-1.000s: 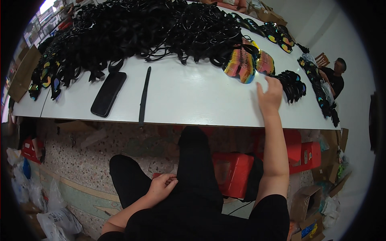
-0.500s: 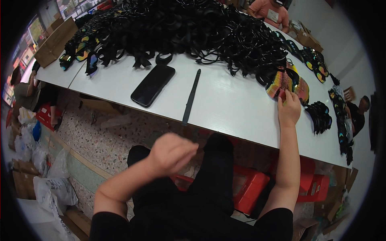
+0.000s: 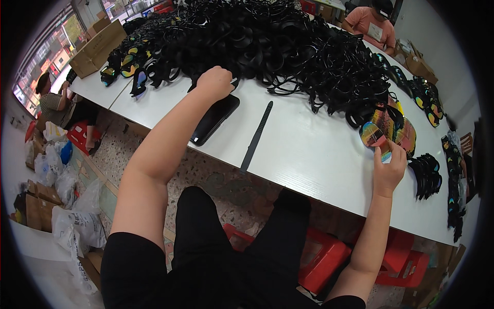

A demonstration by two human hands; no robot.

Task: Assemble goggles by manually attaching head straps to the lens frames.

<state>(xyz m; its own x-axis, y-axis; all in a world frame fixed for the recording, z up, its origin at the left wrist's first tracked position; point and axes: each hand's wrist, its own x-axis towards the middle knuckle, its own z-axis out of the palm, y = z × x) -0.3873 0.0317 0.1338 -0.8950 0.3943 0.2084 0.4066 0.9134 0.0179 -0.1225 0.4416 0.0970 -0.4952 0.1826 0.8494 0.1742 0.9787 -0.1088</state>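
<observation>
Head view: left hand (image 3: 215,82) fingers curl into the huge, unsorted black plastic frame heap (image 3: 267,46); right hand (image 3: 389,169) fingers pinch the small rainbow mirrored lens stack (image 3: 383,130) on the white bench (image 3: 309,149).

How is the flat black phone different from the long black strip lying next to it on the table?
The phone is a wide rectangle; the strip is thin and narrow. The phone lies partly under the left hand and forearm; the strip lies in the open, touched by nothing. The phone looks glossy, the strip duller. Both are black and lie flat on the white table, slanted much the same way.
</observation>
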